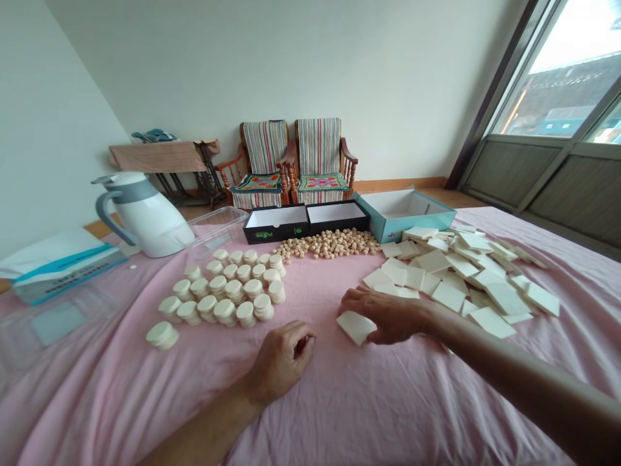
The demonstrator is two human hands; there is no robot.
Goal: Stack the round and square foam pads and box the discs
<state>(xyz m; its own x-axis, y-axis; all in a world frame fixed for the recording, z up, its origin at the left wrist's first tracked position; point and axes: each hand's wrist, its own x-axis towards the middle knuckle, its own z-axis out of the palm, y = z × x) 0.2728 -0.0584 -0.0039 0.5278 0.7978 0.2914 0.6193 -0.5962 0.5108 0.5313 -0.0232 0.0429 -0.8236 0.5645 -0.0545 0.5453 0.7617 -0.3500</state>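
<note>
My right hand [383, 314] grips a pale square tile [356, 327] between thumb and fingers, low over the pink cloth. Whether it is one tile or a few together, I cannot tell. My left hand [281, 359] rests on the cloth to the left of it, fingers curled in with a dark hollow between them and nothing seen inside. Beyond my right hand lies a loose heap of similar square tiles [449, 298]. Rows of stacked cream round discs [224, 308] stand to the left, past my left hand.
Small wooden pieces [334, 243] are piled before two black open boxes [276, 232]. A teal open box [412, 223] stands beside them. On the left are a white jug [158, 220], a tissue pack [68, 268] and a clear plastic tray [218, 223]. Two chairs [317, 162] stand behind.
</note>
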